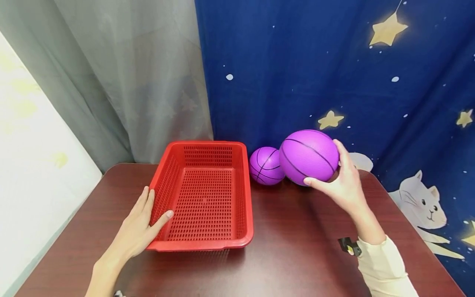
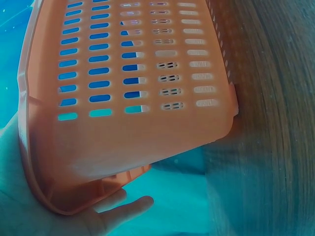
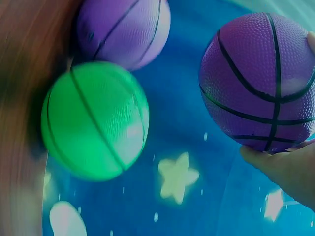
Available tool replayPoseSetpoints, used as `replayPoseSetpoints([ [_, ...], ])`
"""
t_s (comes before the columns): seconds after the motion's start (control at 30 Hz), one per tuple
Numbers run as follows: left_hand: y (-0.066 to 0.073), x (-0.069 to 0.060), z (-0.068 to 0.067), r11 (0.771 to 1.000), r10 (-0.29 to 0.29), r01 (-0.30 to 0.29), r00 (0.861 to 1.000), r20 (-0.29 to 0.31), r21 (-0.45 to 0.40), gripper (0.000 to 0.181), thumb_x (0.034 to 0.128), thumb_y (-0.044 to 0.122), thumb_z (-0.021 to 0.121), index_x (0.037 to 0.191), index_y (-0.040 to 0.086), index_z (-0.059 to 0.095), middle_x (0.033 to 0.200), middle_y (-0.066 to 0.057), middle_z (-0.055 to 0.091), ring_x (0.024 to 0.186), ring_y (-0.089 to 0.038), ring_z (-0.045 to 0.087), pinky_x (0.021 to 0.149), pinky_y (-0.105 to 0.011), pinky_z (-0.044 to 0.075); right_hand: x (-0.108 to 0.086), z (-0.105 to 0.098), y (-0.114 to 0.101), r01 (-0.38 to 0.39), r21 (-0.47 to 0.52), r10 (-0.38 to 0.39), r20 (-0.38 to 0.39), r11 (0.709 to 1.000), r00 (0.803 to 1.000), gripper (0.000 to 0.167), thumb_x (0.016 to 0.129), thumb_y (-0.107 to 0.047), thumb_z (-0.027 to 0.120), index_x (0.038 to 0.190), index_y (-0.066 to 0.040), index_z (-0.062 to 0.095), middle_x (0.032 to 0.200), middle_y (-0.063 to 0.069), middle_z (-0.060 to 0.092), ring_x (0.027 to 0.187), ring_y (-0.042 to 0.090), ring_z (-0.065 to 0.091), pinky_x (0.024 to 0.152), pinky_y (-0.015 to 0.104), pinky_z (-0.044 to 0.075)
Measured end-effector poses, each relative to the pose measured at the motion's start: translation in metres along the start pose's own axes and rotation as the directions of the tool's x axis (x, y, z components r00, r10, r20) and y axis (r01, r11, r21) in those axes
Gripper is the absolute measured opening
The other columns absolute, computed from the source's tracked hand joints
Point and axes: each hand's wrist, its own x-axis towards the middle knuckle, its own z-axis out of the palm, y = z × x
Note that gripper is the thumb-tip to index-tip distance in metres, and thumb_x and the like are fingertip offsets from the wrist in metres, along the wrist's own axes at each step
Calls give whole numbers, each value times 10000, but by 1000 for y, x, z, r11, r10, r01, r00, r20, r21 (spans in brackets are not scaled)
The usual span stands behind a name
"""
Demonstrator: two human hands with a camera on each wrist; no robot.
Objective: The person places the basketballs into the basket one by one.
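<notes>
My right hand (image 1: 346,185) grips a purple toy basketball (image 1: 308,156) with black lines, thumb below and fingers at its far right side; in the right wrist view that ball (image 3: 261,83) is apart from the other balls. A second purple ball (image 1: 265,165) sits on the table against the curtain. Beside it stands a green ball (image 3: 96,120), almost wholly hidden behind the held ball in the head view. At the left, my left hand (image 1: 137,227) holds the left rim of a red slotted plastic basket (image 1: 249,206), thumb over the inside, fingers outside. Nothing lies in the basket.
A dark red-brown wooden table (image 1: 293,255) bears the basket and the balls. Behind its back edge hang a grey curtain (image 1: 148,74) and a blue curtain (image 1: 267,82) with stars. A white surface (image 1: 29,165) borders the table at the left.
</notes>
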Motion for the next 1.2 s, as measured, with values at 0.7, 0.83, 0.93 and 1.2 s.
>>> replayPoseSetpoints([
  [0.7,0,0,0,999,-6,6,1000,-3,-35,815,945,485,448,1472,-24,91,1539,-173,-20,1376,-395,84,983,-635,237,-21,106,-64,201,358,-274,167,912,947,1124,524,-326,909,1448,-199,282,1385,-1,429,1187,189,463,922,446,429],
  [0.83,0,1,0,999,-8,8,1000,-6,-33,809,948,484,441,1471,-25,92,1539,-174,-17,1375,-397,88,984,-635,233,-28,126,-74,202,374,-302,231,905,925,1106,540,-457,870,1444,-208,283,1368,-14,442,1162,165,486,907,416,448],
  [0.93,0,1,-1,999,-8,8,1000,-4,-36,807,949,484,438,1472,-23,89,1539,-172,-21,1376,-397,87,991,-632,226,-31,138,-77,219,388,-340,277,895,899,1091,545,-486,856,1435,-205,291,1347,-17,453,1148,154,496,906,392,455],
  [1.2,0,1,0,999,-14,14,1000,9,-45,812,947,486,441,1473,-19,83,1538,-176,-29,1378,-394,74,998,-630,218,-39,156,-78,293,224,-364,435,930,823,1071,566,-585,790,1425,-169,305,1346,8,435,1161,141,461,888,380,465],
])
